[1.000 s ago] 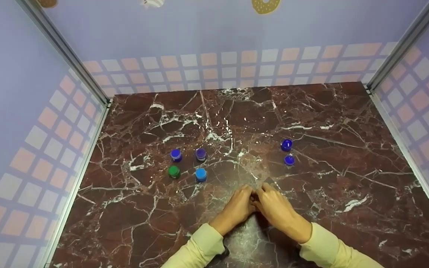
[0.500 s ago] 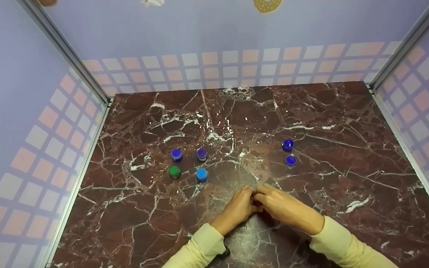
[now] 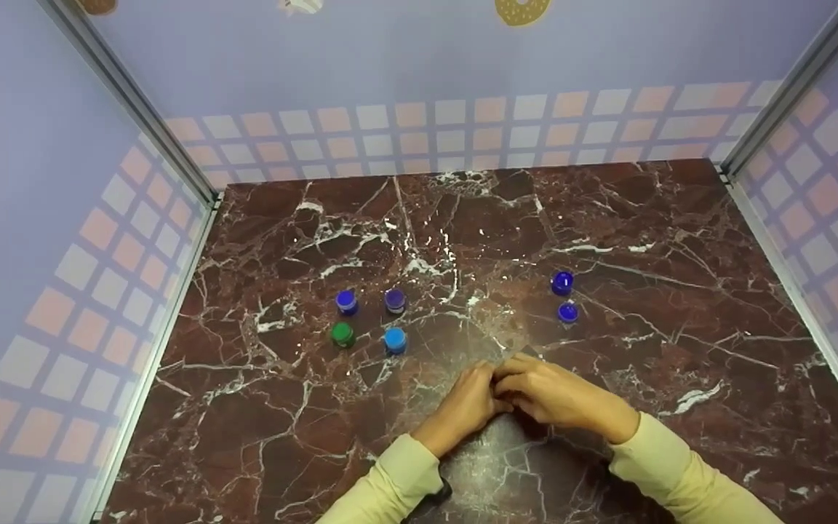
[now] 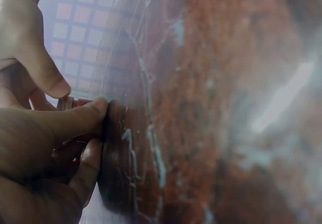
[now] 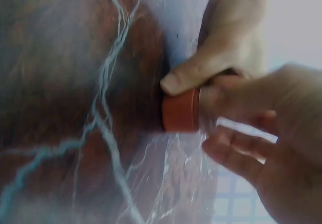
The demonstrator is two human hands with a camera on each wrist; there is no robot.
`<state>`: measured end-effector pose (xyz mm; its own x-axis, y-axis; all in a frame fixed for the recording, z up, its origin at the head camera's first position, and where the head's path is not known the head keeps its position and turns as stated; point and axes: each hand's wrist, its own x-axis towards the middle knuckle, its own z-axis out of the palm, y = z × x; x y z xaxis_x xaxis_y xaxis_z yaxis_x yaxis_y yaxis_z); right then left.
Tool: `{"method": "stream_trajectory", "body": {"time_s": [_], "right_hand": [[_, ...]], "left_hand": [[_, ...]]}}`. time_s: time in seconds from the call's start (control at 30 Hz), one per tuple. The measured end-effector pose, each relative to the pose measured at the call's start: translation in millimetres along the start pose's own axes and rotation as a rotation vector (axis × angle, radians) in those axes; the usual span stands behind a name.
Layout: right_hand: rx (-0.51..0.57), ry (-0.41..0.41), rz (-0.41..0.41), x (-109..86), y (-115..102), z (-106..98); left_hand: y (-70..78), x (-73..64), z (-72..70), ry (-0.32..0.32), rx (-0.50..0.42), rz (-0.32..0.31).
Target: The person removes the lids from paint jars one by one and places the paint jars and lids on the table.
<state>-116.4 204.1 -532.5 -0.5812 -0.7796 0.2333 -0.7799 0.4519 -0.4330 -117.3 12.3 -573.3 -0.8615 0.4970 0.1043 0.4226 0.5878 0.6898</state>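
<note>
In the head view my left hand (image 3: 468,402) and right hand (image 3: 557,393) meet low over the front middle of the table, largely hiding what is between them. The right wrist view shows a small orange-red paint jar (image 5: 180,112) there, lying sideways in that view. My left hand grips its coloured part, thumb pressed along the side. At the other end, my right thumb and fingers are around a paler, ridged end, which looks like the lid (image 4: 64,103) in the left wrist view. Whether the lid is loose cannot be seen.
Back left of the hands stand a blue jar (image 3: 346,301), a purple jar (image 3: 394,300), a green jar (image 3: 342,335) and a light blue jar (image 3: 395,340). Two glossy dark blue round pieces, one farther back (image 3: 562,282) and one nearer (image 3: 568,312), lie at right. Patterned walls (image 3: 419,58) enclose the marbled table.
My right hand and forearm have swung outward to the right, its wrist turning against the left hand. The left hand stays nearly still, and the other jars have not moved.
</note>
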Motion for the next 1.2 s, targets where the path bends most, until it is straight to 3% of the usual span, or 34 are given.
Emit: {"method": "stream_trajectory", "body": {"time_s": [0.13,0.33,0.43,0.6,1.0,1.2], "right_hand": [[0.076,0.111,0.129,-1.7,1,-1],[0.153,0.399,0.558,2.8,-12,0],[0.134,0.410,0.674,6.7,-19,1],[0.001,0.336,0.706,10.3,-29,7],[-0.300,0.300,0.590,13.7,-52,30],[-0.324,0.280,0.610,16.7,-53,32]], "left_hand": [[0.1,1.0,0.2,0.006,-0.007,0.002],[-0.4,1.1,0.4,0.017,-0.045,-0.003],[-0.3,1.0,0.4,0.021,-0.035,-0.006],[-0.5,0.1,1.2,0.019,-0.021,-0.019],[-3.2,-1.8,5.0,0.057,0.013,0.059],[-3.3,-1.0,4.5,0.060,0.004,0.058]]}}
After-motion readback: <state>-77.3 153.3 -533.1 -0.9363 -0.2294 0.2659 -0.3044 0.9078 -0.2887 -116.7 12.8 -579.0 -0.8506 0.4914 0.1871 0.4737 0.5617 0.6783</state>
